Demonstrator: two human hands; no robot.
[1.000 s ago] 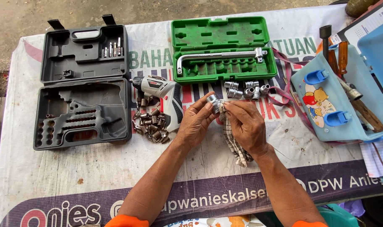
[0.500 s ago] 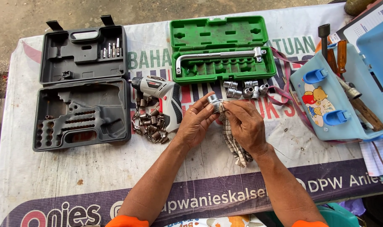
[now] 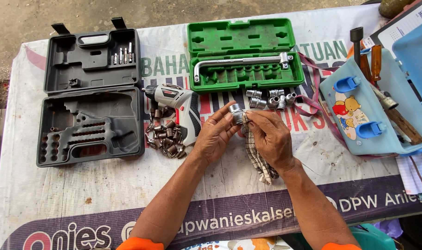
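Observation:
My left hand (image 3: 214, 135) pinches a shiny metal socket (image 3: 236, 112) between its fingertips, just above the table's middle. My right hand (image 3: 271, 138) holds a checked cloth (image 3: 258, 159) against that socket; the cloth's tail hangs down under the palm. Both hands meet in front of the open green socket case (image 3: 242, 34), where an L-shaped chrome wrench (image 3: 239, 62) lies. Several loose chrome sockets (image 3: 270, 98) sit just beyond my right hand.
An open dark grey tool case (image 3: 90, 97) lies at the left. A white cordless screwdriver (image 3: 181, 109) and a pile of small dark sockets (image 3: 165, 136) lie beside it. A light blue box (image 3: 373, 111) with wooden-handled tools is at the right. A printed banner (image 3: 104, 199) covers the table.
Both hands stay in place; the fingers have shifted slightly on the socket and cloth.

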